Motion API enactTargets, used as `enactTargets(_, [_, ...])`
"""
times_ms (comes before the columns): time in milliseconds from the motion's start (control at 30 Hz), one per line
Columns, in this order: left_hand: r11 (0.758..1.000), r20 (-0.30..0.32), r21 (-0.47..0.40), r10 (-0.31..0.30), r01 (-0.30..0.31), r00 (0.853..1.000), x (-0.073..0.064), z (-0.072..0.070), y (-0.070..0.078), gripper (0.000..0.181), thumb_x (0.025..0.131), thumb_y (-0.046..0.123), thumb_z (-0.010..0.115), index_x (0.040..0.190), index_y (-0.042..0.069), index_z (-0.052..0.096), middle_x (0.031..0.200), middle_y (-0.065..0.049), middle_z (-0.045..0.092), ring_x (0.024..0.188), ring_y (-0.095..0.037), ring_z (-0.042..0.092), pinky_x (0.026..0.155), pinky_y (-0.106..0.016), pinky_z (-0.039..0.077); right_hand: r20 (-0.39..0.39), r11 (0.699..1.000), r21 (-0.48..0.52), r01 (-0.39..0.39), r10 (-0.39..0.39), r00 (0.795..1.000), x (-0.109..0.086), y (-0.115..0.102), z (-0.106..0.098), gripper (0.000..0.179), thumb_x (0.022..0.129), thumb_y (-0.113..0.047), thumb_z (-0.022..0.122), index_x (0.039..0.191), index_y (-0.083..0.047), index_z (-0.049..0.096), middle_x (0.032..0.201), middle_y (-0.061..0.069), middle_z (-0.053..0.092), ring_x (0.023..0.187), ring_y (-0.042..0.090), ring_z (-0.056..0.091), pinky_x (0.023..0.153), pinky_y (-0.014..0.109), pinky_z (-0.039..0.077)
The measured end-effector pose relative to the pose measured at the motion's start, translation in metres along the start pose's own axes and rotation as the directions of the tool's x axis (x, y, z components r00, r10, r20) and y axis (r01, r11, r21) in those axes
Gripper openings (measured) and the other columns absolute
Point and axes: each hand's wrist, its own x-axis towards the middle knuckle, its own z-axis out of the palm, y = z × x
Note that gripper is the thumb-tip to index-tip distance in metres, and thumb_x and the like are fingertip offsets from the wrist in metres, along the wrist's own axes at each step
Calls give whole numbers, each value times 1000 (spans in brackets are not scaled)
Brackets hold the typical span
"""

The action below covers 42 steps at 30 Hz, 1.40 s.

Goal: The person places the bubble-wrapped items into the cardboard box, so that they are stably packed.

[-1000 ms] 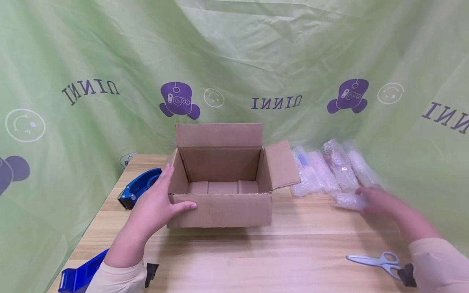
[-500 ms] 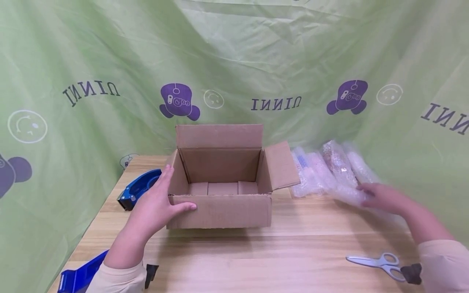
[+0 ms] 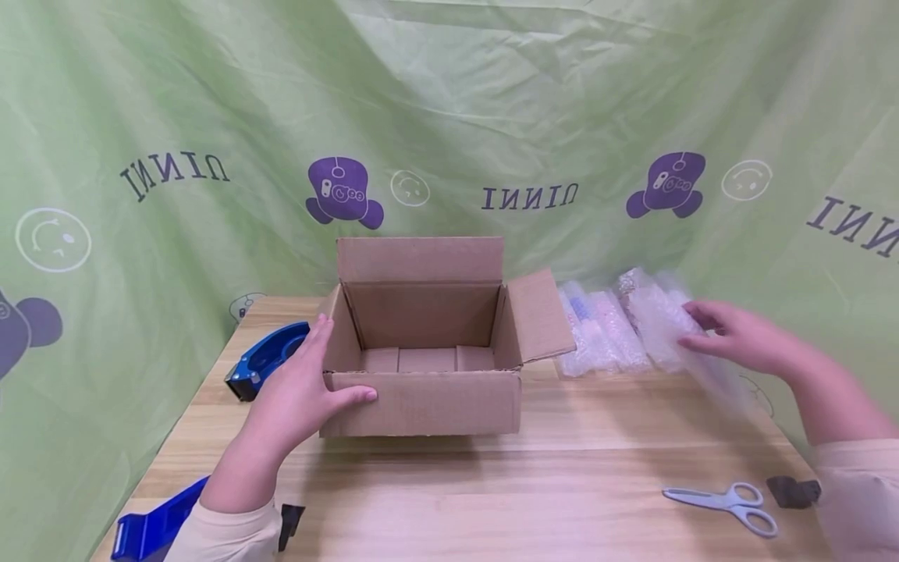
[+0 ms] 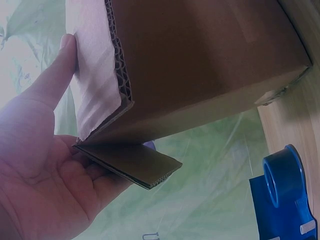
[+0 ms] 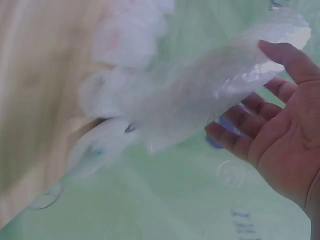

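Observation:
An opened cardboard box (image 3: 421, 402) stands mid-table, its back and right flaps folded outward. My left hand (image 3: 291, 398) grips its front left corner. In the left wrist view the thumb lies along the front wall, and the fingers pass behind a side flap (image 4: 132, 162). At the right, my right hand (image 3: 758, 339) holds a bubble-wrapped package (image 5: 205, 95) between thumb and fingers, tilted above the others. What is inside its wrap is hidden. Several more bubble-wrapped packages (image 3: 597, 336) lie side by side to the right of the box.
A blue tape dispenser (image 3: 263, 359) stands left of the box, and a second blue tool (image 3: 165, 519) lies near the front left, partly behind my forearm. Light blue scissors (image 3: 733, 503) rest at the front right. A green printed curtain (image 3: 449, 117) hangs behind the table.
My right hand has moved up and away from me with the bubble-wrapped package, over the other packages. My left hand and the box stay where they were.

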Motion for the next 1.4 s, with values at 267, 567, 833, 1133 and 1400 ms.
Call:
enactTargets(267, [1000, -2, 2, 0, 0, 1000, 1, 0, 1, 129, 68, 77, 69, 159, 11, 7, 165, -11, 7, 144, -44, 27, 104, -61, 40, -58, 995, 16, 93, -92, 994, 30, -47, -20, 36, 92, -20, 69, 122, -4, 60, 109, 11, 67, 96, 5, 62, 80, 28, 55])
enactTargets(567, [1000, -7, 2, 7, -7, 1000, 0, 0, 0, 129, 68, 78, 68, 159, 10, 8, 166, -10, 6, 144, -44, 27, 104, -61, 39, -112, 990, -21, 140, -142, 983, 64, -108, -26, 50, 91, -33, 71, 132, -8, 59, 113, 7, 59, 105, 26, 60, 89, 49, 50])
enactTargets(833, [1000, -11, -5, 9, -9, 1000, -1, -1, 1, 129, 67, 79, 67, 159, 10, 7, 165, -10, 7, 144, -44, 28, 105, -62, 38, -164, 972, 10, 235, -231, 959, 97, -154, -26, 53, 88, -31, 74, 131, -7, 56, 115, 9, 59, 105, 25, 57, 92, 49, 50])
enactTargets(1133, [1000, -5, -11, 2, -2, 1000, -1, -1, 0, 129, 67, 79, 67, 159, 11, 7, 166, -8, 5, 145, -43, 26, 106, -61, 38, -209, 938, -94, 334, -346, 915, 129, -204, -13, 48, 88, -37, 74, 125, -12, 58, 118, 7, 57, 108, 24, 56, 95, 47, 47])
enactTargets(1400, [1000, -6, -5, 1, -1, 1000, -2, -1, 0, 129, 67, 80, 66, 159, 10, 8, 166, -9, 6, 144, -44, 27, 105, -62, 38, -207, 897, -144, 418, -440, 874, 147, -239, 8, 48, 89, -41, 71, 127, -14, 59, 118, 4, 55, 106, 22, 56, 95, 44, 47])
